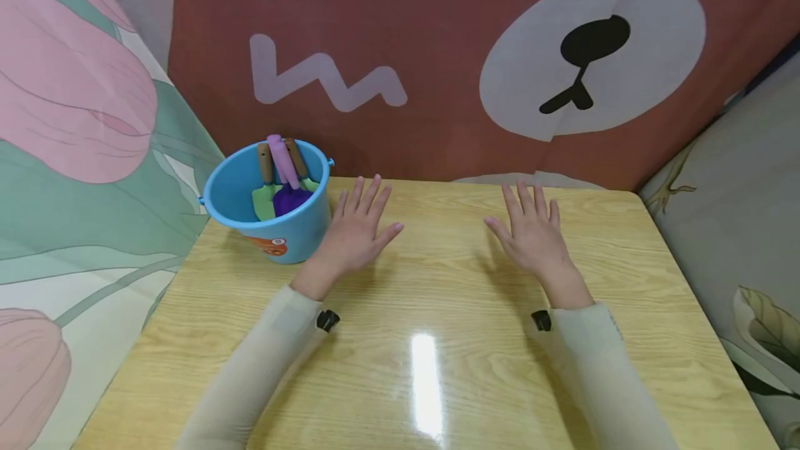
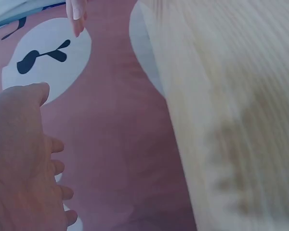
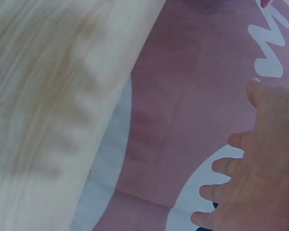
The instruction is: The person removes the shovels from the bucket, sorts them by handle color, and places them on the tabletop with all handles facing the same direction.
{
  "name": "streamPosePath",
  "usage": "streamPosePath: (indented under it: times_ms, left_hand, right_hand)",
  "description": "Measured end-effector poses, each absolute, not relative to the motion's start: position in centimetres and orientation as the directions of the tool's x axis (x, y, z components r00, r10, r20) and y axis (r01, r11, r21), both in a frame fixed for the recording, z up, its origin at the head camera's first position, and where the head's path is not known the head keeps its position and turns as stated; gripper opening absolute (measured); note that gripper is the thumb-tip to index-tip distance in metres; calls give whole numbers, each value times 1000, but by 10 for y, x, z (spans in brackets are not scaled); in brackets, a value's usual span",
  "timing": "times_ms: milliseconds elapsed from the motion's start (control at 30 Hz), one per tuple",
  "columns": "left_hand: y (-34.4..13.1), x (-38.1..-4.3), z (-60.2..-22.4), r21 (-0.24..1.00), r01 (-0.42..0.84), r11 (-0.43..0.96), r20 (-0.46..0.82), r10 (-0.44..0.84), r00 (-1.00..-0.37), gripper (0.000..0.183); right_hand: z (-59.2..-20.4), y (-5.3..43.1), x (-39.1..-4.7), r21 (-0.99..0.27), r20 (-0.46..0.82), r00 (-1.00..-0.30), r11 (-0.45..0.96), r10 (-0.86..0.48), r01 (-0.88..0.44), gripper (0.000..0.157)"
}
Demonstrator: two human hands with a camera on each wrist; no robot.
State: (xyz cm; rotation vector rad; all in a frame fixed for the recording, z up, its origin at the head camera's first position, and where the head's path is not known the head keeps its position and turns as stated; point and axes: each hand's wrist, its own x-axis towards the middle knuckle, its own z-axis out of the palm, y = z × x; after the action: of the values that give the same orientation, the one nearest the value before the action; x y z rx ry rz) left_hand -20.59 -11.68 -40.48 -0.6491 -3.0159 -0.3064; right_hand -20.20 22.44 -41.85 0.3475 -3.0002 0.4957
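Observation:
My left hand hovers over the table with its fingers spread and nothing in it. Right beside it, on the left, stands a light blue bucket with an orange sticker on its front. Inside lean several toy garden tools: a green one with a brown handle, a purple toy shovel and a pink handle. On the other side, my right hand is held over the table, fingers straight and apart, holding nothing. The wrist views show the left hand and right hand raised above the tabletop.
The wood-grain table has a bright light reflection near its front. A reddish-brown cloth with a bear print hangs behind its far edge. Floral cloths hang at the left and right.

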Motion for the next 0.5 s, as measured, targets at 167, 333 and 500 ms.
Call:
streamPosePath:
  times_ms: [167,333,500]
  left_hand:
    - [-120,-202,-390,196,428,882,111,414,-903,79]
    - [-125,-201,-376,194,447,873,165,420,-892,77]
    - [-134,-200,-362,213,460,862,215,418,-883,74]
  right_hand:
    - [-411,219,-202,-309,120,-967,917,-225,-251,81]
    - [-405,213,-204,-318,121,-963,909,-243,-269,78]
    - [-401,206,-206,-324,116,-960,904,-254,-279,75]
